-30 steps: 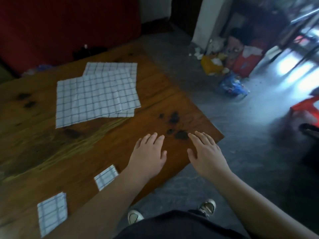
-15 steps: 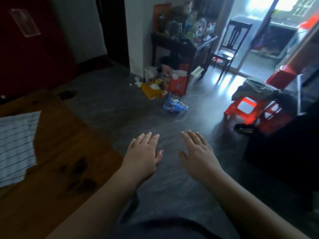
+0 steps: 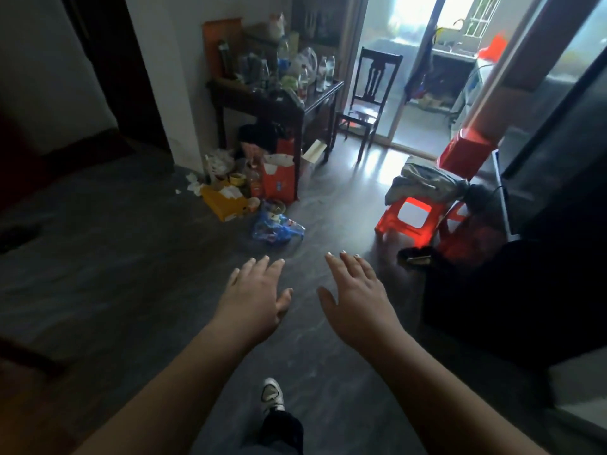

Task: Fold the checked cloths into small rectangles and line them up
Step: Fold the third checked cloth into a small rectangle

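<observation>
No checked cloth and no table top shows in the head view now. My left hand (image 3: pixel 254 295) and my right hand (image 3: pixel 356 295) are stretched out side by side, palms down, fingers straight and spread. Both hold nothing and hover over the dark grey floor (image 3: pixel 115 274). One of my feet in a pale shoe (image 3: pixel 272 390) stands on the floor below them.
A cluttered dark side table (image 3: pixel 272 100) with bottles stands ahead, with a pile of bags and boxes (image 3: pixel 249 192) at its foot. A blue plastic bag (image 3: pixel 277 229) lies on the floor. Red plastic stools (image 3: pixel 410 215) and a dark cabinet (image 3: pixel 525 290) are at the right, a wooden chair (image 3: pixel 371 103) by the doorway.
The view has swung right, away from the wooden table; the checked cloths have left the frame. Both hands stay open and side by side, now over the floor.
</observation>
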